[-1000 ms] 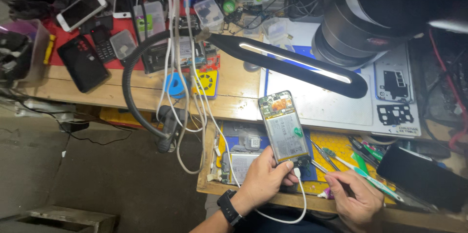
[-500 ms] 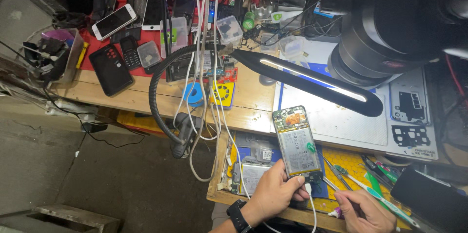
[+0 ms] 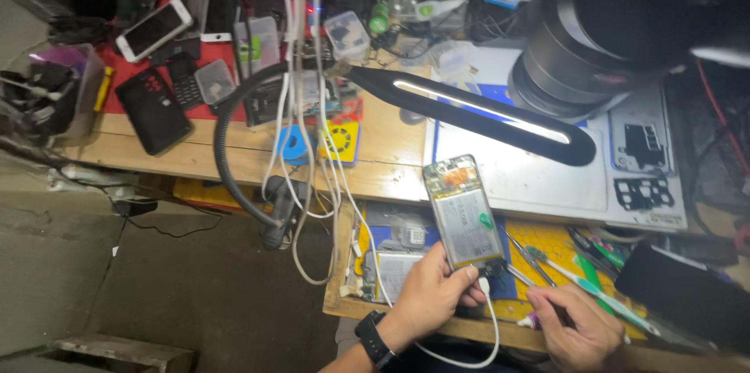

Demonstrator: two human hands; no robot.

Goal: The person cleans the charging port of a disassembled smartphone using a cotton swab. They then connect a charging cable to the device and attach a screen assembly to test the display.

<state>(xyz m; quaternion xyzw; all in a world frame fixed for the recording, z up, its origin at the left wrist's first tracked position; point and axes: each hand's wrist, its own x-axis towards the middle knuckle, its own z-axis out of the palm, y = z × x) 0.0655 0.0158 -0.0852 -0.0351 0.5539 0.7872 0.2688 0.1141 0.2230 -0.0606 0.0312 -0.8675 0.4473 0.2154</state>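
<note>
Opened phone held over cluttered counter.
Left hand (image 3: 433,295) clamped on phone (image 3: 463,215), white cable (image 3: 494,326) plugged in; right hand (image 3: 576,324) closed around a tool (image 3: 582,283), near right.

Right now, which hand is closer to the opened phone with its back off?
Left. The left hand grips the opened phone by its bottom end, beside the white cable. The right hand rests apart, lower and to the right, on the yellow mat.
</note>
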